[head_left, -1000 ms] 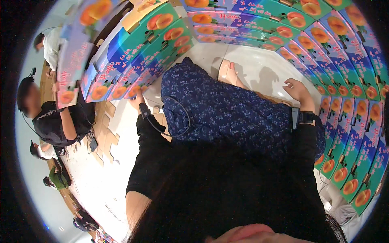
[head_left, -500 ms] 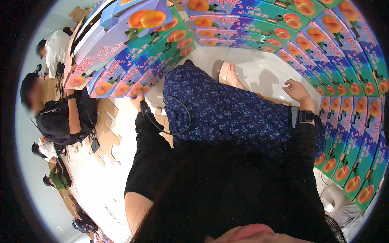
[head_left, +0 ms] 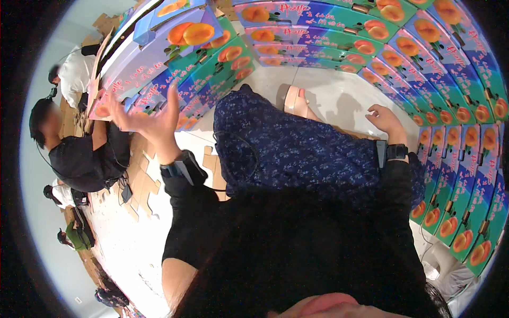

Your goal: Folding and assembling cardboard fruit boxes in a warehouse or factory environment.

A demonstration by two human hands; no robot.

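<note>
My left hand [head_left: 154, 124] is raised in front of the left stack of fruit cartons [head_left: 199, 79], thumb and fingers spread, with nothing in it. Its fingers overlap the lower cartons in the view; whether they touch cannot be told. The cartons are pink, blue and green, with orange fruit printed on them. My right hand [head_left: 386, 121] hangs beside my right knee, fingers loosely bent and apart, holding nothing. It is nearest to the right stack of cartons [head_left: 456, 169]. Each wrist carries a dark strapped device.
More cartons [head_left: 313, 37] stand stacked ahead, curving round to the right. Flat brown cardboard pieces [head_left: 139, 175] lie on the pale floor to my left. A person in black [head_left: 79, 159] sits beyond them, with several others farther off. A cable runs from my left wrist.
My left hand has come up and back from the lower edge of the left carton stack, and its fingers have spread. The right hand has hardly moved.
</note>
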